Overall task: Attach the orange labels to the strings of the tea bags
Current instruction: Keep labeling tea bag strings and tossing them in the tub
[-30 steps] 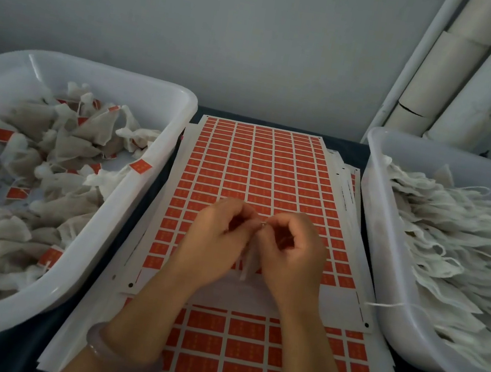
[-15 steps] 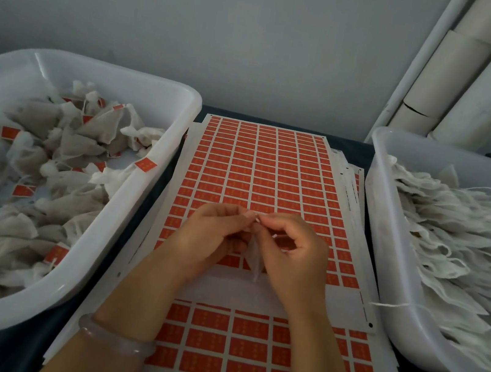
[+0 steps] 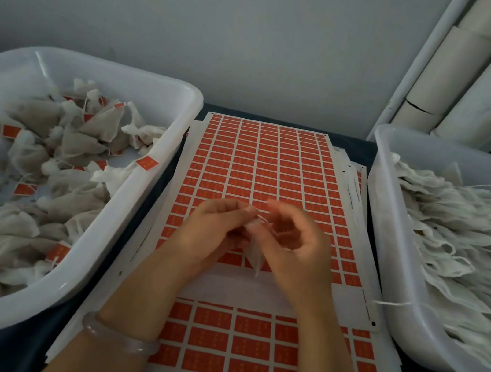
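Observation:
Both hands meet over the sheet of orange labels in the middle of the table. My left hand pinches the white string of a tea bag at its fingertips. The thin white bag hangs down between the two hands. My right hand is curled beside it, thumb and fingers touching the bag and string; its fingertips are blurred. I cannot see a label in either hand.
A white tub at left holds tea bags with orange labels on them. A white tub at right holds unlabelled bags with loose strings. More label sheets lie stacked toward me. White pipes stand at the back right.
The hands have parted slightly. My right hand's fingers have lifted and opened a little, and the string now shows between the fingertips. The tea bag stays hanging between the hands.

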